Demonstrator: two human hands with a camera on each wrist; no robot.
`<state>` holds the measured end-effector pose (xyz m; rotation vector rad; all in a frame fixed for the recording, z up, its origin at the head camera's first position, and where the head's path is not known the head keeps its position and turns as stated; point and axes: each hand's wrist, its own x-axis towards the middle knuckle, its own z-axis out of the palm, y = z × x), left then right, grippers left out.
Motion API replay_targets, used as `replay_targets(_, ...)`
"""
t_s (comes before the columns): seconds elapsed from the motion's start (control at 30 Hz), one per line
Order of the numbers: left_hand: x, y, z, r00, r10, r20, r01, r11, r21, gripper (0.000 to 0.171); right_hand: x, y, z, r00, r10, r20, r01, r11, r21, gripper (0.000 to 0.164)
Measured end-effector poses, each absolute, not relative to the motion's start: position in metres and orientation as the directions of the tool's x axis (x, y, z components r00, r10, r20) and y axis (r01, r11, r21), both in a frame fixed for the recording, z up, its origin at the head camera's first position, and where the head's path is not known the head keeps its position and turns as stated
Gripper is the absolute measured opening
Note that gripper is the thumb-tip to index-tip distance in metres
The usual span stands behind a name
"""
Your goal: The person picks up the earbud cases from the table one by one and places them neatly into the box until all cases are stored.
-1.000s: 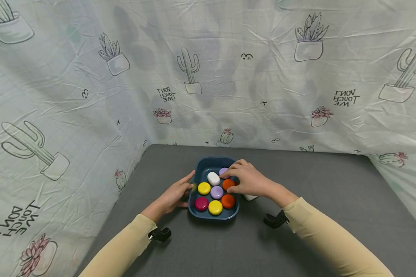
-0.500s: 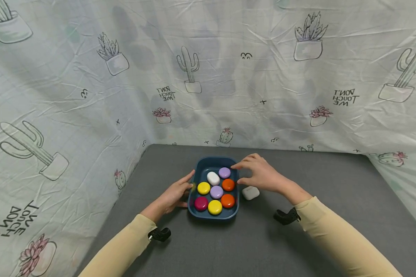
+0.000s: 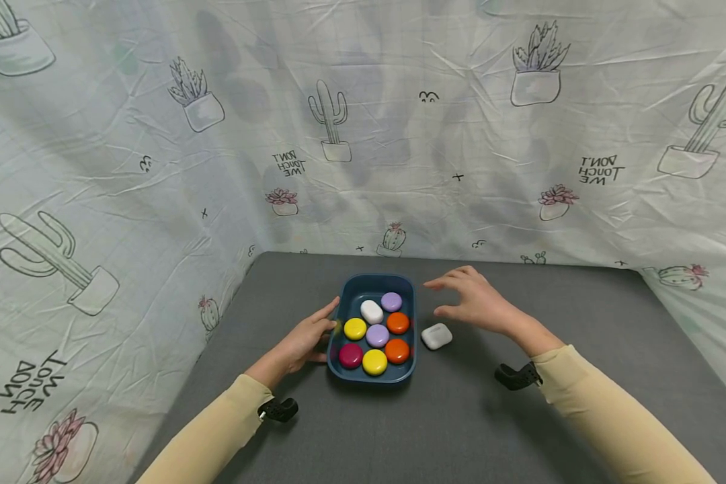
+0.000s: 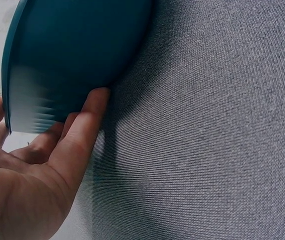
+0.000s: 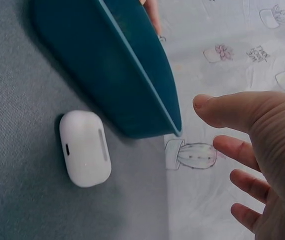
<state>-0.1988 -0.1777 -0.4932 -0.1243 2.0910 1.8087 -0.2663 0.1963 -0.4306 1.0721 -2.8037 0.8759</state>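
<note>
My left hand (image 3: 300, 344) rests against the left side of a dark blue tray (image 3: 366, 288); in the left wrist view its extended fingers (image 4: 75, 142) touch the outer wall. Inside the tray lie glossy rounded pieces: two orange (image 3: 397, 351), two yellow (image 3: 374, 362), two lilac (image 3: 378, 335), one magenta (image 3: 351, 355) and one white (image 3: 372, 312). To the right of the tray, my right hand (image 3: 476, 301) hovers with fingers apart and holds nothing. Below it on the table sits a white earbud case (image 5: 85, 149), close to the tray wall.
A dark grey cloth-covered table (image 3: 375, 430) lies beneath everything. Behind it and at the sides hangs a pale curtain (image 3: 399, 148) printed with cacti. A black band (image 3: 517, 376) is on the right wrist, another black band (image 3: 280, 409) on the left.
My right hand has drawn away from above the tray, moving right, which uncovers the lilac and orange pieces and the white earbud case. The left hand stays at the tray's side.
</note>
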Motion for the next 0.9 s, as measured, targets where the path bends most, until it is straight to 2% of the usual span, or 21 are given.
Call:
replay_targets(0.5, -0.199, -0.178, -0.495, -0.929, 0.169, -0.33, -0.3, 0.177, 0.937, 0.06, -0.273, 0.207, -0.45, -0.781, -0.612, 0.122, -0.579, 0.638, -0.508, 0.056)
replay_targets(0.9, -0.199, -0.178, -0.494, -0.929, 0.159, -0.335, -0.305, 0.186, 0.934, 0.059, -0.275, 0.209, -0.477, -0.744, -0.668, 0.01, -0.57, 0.627, -0.532, 0.057)
